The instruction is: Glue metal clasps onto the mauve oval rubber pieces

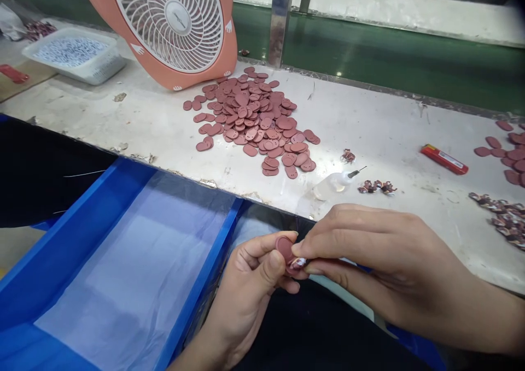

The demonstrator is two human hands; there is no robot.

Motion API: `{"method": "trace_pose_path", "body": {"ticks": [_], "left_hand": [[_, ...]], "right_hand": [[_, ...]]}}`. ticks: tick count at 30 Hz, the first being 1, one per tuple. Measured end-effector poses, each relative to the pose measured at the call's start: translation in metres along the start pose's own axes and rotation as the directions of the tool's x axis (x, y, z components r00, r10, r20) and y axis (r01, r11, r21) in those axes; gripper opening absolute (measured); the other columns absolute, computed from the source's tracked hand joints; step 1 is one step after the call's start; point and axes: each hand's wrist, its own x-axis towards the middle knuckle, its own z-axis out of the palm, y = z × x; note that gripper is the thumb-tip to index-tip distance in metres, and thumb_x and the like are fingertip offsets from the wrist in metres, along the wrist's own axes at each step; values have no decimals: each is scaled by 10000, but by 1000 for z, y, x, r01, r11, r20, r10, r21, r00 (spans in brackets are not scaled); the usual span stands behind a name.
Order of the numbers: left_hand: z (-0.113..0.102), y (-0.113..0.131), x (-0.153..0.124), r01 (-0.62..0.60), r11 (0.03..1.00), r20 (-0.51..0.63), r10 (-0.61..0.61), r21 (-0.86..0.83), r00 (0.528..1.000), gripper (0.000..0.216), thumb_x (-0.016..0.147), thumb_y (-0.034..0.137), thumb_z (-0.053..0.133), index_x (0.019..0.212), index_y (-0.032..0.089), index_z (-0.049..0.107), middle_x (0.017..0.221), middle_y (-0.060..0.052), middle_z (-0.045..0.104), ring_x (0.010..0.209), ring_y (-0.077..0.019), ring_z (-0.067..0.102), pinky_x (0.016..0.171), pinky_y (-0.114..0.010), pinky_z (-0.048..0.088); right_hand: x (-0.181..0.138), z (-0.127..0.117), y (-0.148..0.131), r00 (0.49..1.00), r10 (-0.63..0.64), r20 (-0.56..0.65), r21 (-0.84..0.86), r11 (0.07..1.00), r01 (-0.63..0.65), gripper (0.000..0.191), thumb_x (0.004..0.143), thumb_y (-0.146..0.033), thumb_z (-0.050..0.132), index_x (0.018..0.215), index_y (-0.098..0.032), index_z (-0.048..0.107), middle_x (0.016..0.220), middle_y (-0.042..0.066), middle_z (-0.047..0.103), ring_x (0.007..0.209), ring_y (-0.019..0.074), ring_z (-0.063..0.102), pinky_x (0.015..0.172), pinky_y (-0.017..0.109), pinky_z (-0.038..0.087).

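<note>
left hand [250,289]: nearest, low over the lap, palm turned up; thumb and forefinger pinching a dusty-pink oval piece [283,246] by its rim.
right hand [377,256]: just right of the left hand, meeting it at the tips; fingers [328,248] pressed together, pinching a small patterned trim piece [299,262] against the lower part of the oval piece.
held piece: off the surface, between both hands, just in front of the surface edge.
blue bin [197,283]: left of the hands, below the surface edge, lined with clear plastic sheet.
surface [369,125]: pale, scuffed, with scraps along its near edge.
glue bottle [334,184]: clear, lying on its side just beyond the right hand, needle tip toward the right.
loose trim pieces [375,187]: a few just right of the bottle's tip, one more [348,155] slightly farther back.
trim heap [504,218]: near the right edge, well apart from the bottle.
red lighter [444,159]: lying flat, right of the bottle, beyond the trim heap.
main pile of oval pieces [254,119]: mid-surface, spread wide, same dusty pink as the held one.
second pile of oval pieces [508,152]: at the right edge, cut off by the frame.
pink desk fan [176,27]: behind the main pile, tilted back, white grille facing forward.
white basket [77,54]: far left, beside the fan, holding small speckled bits.
green belt [389,59]: behind the surface, running across.
metal post [281,21]: upright at the belt's near edge.
</note>
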Motion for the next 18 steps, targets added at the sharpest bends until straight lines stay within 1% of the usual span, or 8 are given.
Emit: {"method": "trace_pose_path", "body": {"ticks": [5, 8, 11, 13, 16, 18], "left_hand": [[2, 1, -1, -31, 1000, 18, 31, -6, 999, 228, 745, 378, 840, 909, 220, 826, 717, -15, 754, 610, -83, 653, 556, -138, 513], [2, 1, -3, -50, 999, 36, 50, 10, 998, 202, 756, 377, 832, 909, 245, 828, 737, -5, 763, 616, -78, 655, 574, -140, 518], [2, 0, -6, -64, 998, 66, 63, 14, 996, 198, 764, 366, 828, 926, 251, 828, 708, 8, 753, 603, -70, 645, 604, -147, 516], [3, 0, -7, -62, 998, 102, 63, -5, 993, 192, 757, 342, 836, 930, 259, 828, 678, 17, 741, 587, -68, 634, 598, -153, 508], [6, 0, -11, -42, 998, 127, 47, -41, 991, 195, 742, 333, 847, 927, 275, 831, 645, 20, 728, 539, -73, 611, 531, -161, 479], [8, 1, -14, -24, 998, 141, 31, -51, 990, 207, 729, 345, 852, 926, 284, 833, 653, 12, 733, 523, -87, 612, 498, -174, 471]], "right_hand": [[2, -1, 0, 1000, -20, 9, -5, 1000, 20, 196, 958, -73, 587, 1119, -159, 660, 975, 11, 714, 875, 76, 648, 794, 164, 515], [-1, -3, -2, 1000, -29, 6, -15, 999, 29, 226, 945, -66, 615, 1147, -158, 655, 987, 16, 717, 889, 74, 657, 803, 144, 524], [-8, -6, -4, 999, -21, 25, -16, 1000, 21, 279, 925, -71, 636, 1182, -178, 653, 1052, 42, 713, 920, 108, 674, 792, 162, 563], [-14, -6, -4, 999, -22, 38, -22, 999, 23, 319, 914, -84, 636, 1213, -196, 648, 1082, 67, 710, 952, 147, 684, 784, 188, 595], [-23, -3, -6, 999, -30, -19, -45, 999, 29, 330, 915, -128, 613, 1228, -223, 657, 1006, 77, 731, 912, 190, 708, 733, 200, 635], [-28, 2, -9, 998, -3, -66, -58, 998, 0, 336, 915, -187, 629, 1239, -268, 663, 977, 58, 748, 850, 201, 726, 681, 190, 653]]}}
